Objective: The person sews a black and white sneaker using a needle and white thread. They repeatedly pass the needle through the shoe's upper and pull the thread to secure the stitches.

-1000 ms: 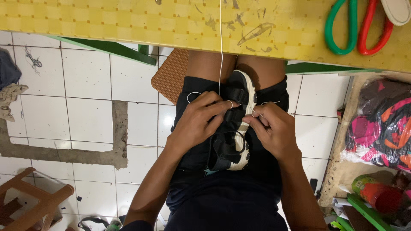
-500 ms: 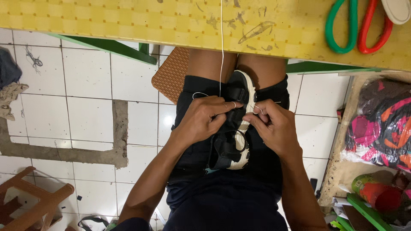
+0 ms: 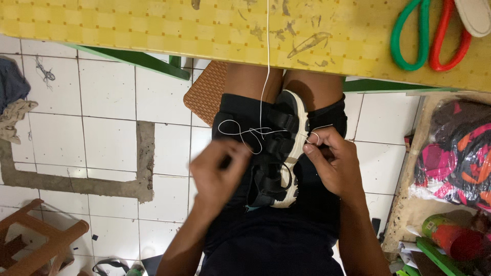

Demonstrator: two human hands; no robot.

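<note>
1. The sandal (image 3: 279,153), black-strapped with a pale sole, lies on the person's lap between the thighs, toe end pointing toward the table edge, sole rim facing the right hand.
2. The right hand (image 3: 332,166) rests against the sole's right edge, fingers curled and closed in a pinch; a small loop of white thread (image 3: 255,132) shows at its fingertips.
3. The left hand (image 3: 217,176) sits just left of the sandal, blurred; its fingers look closed together, apparently pinching something thin, but whether it has hold of the thread cannot be told.
4. The thread runs down from over the yellow table (image 3: 153,25), crosses the table's near edge, then loops loosely across the dark shorts and the sandal straps.
5. The table's near edge overhangs the knees, so the lap is the only working room; the hands sit below and clear of that edge.
6. Left of the left arm is open white tiled floor (image 3: 102,102) with a grey patched strip. A brown ribbed mat (image 3: 207,92) lies beside the left thigh, a wooden stool (image 3: 41,240) at the lower left corner, and a cloth heap (image 3: 13,107) at the left edge.
7. On the right the space is tight: a wooden shelf (image 3: 409,194) holds a plastic bag of colourful items (image 3: 460,153) and a green-and-red can (image 3: 445,232).
8. On the table's right end lie scissors (image 3: 429,36) with one green and one red handle loop.
</note>
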